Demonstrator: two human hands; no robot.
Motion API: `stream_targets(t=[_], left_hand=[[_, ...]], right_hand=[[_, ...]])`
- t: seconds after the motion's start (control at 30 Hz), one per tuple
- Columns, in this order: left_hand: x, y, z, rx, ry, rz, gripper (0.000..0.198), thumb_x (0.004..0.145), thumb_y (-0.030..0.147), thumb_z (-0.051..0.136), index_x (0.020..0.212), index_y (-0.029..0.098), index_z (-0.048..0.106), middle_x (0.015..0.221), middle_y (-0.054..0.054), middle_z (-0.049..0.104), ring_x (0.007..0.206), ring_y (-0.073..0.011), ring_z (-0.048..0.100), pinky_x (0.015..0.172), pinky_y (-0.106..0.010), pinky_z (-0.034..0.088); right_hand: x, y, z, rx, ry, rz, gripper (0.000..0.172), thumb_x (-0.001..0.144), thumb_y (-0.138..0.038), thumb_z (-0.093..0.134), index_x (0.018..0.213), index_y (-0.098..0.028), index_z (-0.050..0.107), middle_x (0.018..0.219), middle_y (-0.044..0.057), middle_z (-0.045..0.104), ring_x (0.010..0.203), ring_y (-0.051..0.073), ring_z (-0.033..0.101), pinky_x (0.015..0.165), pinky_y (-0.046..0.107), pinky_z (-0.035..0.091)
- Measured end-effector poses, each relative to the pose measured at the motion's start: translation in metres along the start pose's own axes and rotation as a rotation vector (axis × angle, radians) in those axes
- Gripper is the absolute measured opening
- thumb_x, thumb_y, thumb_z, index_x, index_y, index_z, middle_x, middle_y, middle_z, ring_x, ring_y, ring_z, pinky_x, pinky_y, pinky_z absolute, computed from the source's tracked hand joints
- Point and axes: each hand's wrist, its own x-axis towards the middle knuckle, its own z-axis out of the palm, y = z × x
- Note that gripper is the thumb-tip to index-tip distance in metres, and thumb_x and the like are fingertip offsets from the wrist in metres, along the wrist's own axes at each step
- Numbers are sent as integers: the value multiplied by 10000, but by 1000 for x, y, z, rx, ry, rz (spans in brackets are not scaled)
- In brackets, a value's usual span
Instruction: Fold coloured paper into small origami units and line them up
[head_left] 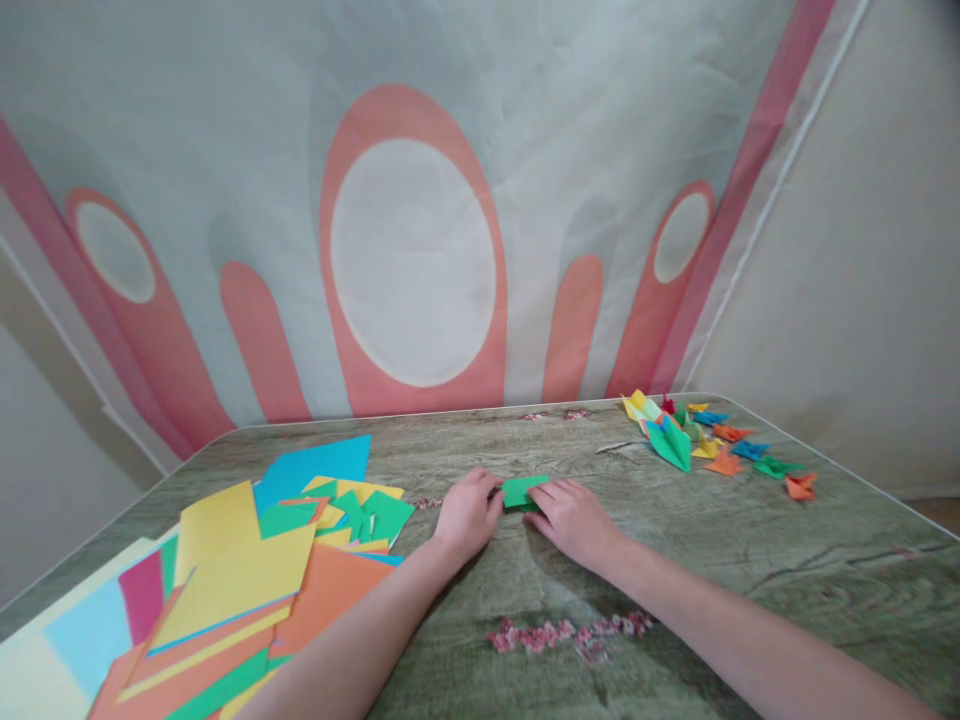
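Note:
A small green folded paper (519, 491) lies on the wood-pattern table (750, 560) near its middle. My left hand (469, 513) rests at the paper's left edge with its fingers curled and pressing on it. My right hand (571, 517) lies on the paper's right part, fingers pressed down flat on it. Part of the paper is hidden under my fingers.
A spread of coloured paper sheets (240, 580), yellow, orange, blue, green and pink, covers the table's left side. Several small folded paper figures (709, 440) lie at the back right. A patterned backdrop (412, 260) hangs behind the table.

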Motion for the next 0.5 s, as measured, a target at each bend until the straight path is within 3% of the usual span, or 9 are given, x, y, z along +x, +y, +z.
stream_targets(t=[0.17, 0.3, 0.4, 0.5], left_hand=[[7, -15, 10, -241, 118, -26, 265, 811, 120, 412, 1000, 164, 592, 966, -59, 594, 941, -162, 542, 877, -314, 430], [9, -17, 12, -453, 116, -119, 281, 816, 134, 413, 1063, 160, 544, 1048, -70, 587, 977, -161, 551, 880, -332, 446], [9, -13, 9, -657, 93, -138, 294, 876, 219, 370, 1146, 165, 473, 1138, -76, 561, 1072, -158, 518, 947, -342, 407], [9, -6, 7, -843, 48, -144, 340, 885, 292, 404, 1199, 162, 395, 1161, -92, 550, 1080, -165, 522, 940, -351, 418]], right_hand=[[1, 1, 1, -58, -35, -22, 280, 885, -215, 417, 1122, -141, 547, 902, 97, 648, 808, 210, 614, 728, 314, 457], [0, 8, 6, 26, 13, -27, 414, 857, -118, 391, 1266, -140, 450, 918, 106, 661, 773, 188, 633, 705, 285, 479], [2, 12, 8, 338, 201, 82, 394, 848, -138, 391, 1228, -158, 491, 1049, 104, 640, 889, 184, 621, 806, 297, 471], [8, 13, 9, 883, 317, 265, 338, 826, -226, 449, 1148, -168, 536, 1044, 84, 646, 887, 186, 622, 788, 316, 489]])
